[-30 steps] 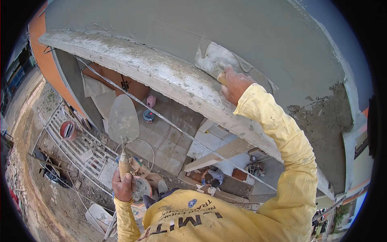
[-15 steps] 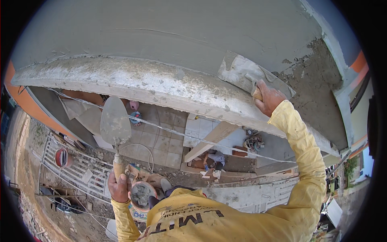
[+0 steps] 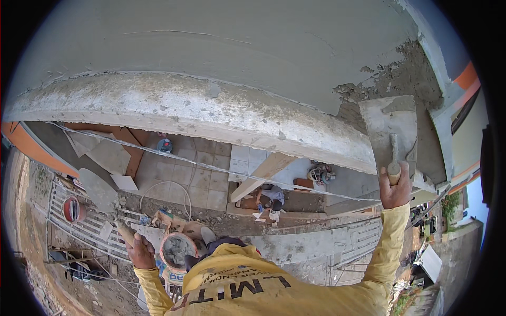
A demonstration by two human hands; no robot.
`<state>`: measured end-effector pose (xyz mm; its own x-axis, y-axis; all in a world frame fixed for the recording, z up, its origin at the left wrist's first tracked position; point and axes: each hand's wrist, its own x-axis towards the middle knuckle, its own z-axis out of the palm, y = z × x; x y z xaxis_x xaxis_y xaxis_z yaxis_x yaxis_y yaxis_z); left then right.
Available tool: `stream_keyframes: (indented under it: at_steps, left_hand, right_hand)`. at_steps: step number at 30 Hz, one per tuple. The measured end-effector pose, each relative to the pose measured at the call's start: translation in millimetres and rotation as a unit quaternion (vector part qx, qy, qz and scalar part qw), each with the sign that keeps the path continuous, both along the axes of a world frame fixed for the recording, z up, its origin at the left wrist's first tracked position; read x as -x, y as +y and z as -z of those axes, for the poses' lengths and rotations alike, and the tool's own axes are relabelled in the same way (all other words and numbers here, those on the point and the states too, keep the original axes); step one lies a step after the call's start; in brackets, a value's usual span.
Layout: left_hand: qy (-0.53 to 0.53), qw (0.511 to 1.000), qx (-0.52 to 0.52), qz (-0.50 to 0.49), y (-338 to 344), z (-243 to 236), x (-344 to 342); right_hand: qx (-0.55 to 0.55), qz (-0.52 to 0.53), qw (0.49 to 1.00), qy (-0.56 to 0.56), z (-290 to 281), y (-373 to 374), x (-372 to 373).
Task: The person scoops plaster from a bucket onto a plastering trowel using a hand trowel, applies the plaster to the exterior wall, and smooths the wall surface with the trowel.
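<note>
My right hand [image 3: 395,190] is closed round the wooden handle of a rectangular plastering trowel [image 3: 387,118], held blade up in front of the rough, darker patch [image 3: 416,68] at the wall's right end. Some grey mortar clings to the blade's face. At the lower left my left hand [image 3: 141,252] grips the wooden handle of a pointed masonry trowel [image 3: 100,190], whose grey-coated blade tilts away to the upper left. Smooth wet grey plaster [image 3: 221,50] covers most of the wall. Beneath the left trowel's right side stands a bucket of mortar [image 3: 178,250].
A mortar-spattered concrete ledge [image 3: 211,110] runs across below the plaster. A cord [image 3: 211,169] stretches under it. Far below, another person [image 3: 273,197] crouches by a wooden post [image 3: 258,176]. A red bucket [image 3: 74,209] sits on slatted boards at the left.
My right hand has swung the plastering trowel off the ledge edge, rightward and down, turning it upright. My left hand has lowered leftward, tilting the pointed trowel to the left.
</note>
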<state>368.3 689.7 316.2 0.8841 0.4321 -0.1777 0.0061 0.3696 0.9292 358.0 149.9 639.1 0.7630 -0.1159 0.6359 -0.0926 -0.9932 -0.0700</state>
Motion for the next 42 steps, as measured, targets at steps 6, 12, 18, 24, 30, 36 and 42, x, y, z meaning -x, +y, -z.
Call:
stream_keyframes:
  at_steps: [6,12,18,24,30,36,42]
  left_hand:
    - [0.167,0.97,0.146,-0.103,12,77,14]
    - [0.255,0.942,0.127,-0.176,0,142,74]
    - [0.411,0.884,0.053,-0.216,-18,259,229]
    - [0.51,0.797,0.114,-0.303,-62,272,234]
    - [0.646,0.705,0.1,-0.274,-66,437,276]
    - [0.613,0.72,0.139,-0.295,-31,527,201]
    - [0.539,0.758,0.119,-0.348,3,600,234]
  right_hand:
    - [-0.084,-0.279,0.931,0.222,67,124,-28]
    - [-0.098,-0.341,0.771,0.528,222,180,-78]
    - [-0.025,-0.226,0.689,0.688,441,158,-120]
    - [0.02,-0.2,0.64,0.742,519,138,-139]
    - [-0.06,-0.127,0.627,0.766,596,92,-130]
    - [-0.12,0.114,0.578,0.799,585,81,-115]
    - [-0.154,0.179,0.534,0.812,606,71,-94]
